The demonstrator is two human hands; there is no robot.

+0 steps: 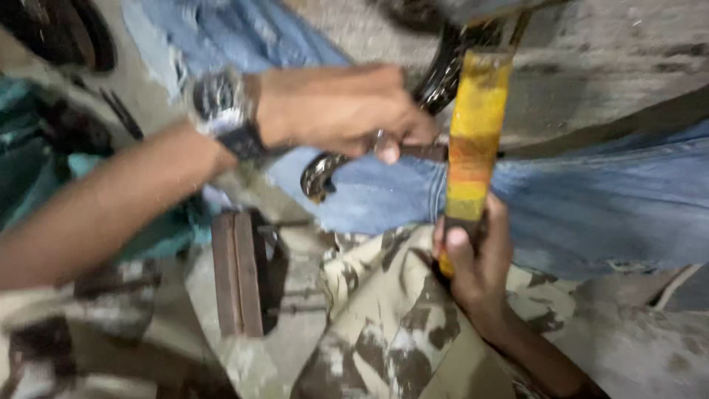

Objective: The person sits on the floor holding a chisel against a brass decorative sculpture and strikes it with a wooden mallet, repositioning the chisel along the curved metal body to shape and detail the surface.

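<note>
**Yellow bar held upright, dark tool at its side**

The yellow bar [473, 140] stands upright over a denim-clad leg [591, 207]. Your right hand [476, 262] has its fingers wrapped around the bar's lower end. Your left hand [347, 111], wristwatch [221, 103] on, pinches a dark metal tool [425, 151] touching the bar.

worn: dark wristwatch [221, 107], metal case | camouflage trousers [399, 325] | arms bare
</note>
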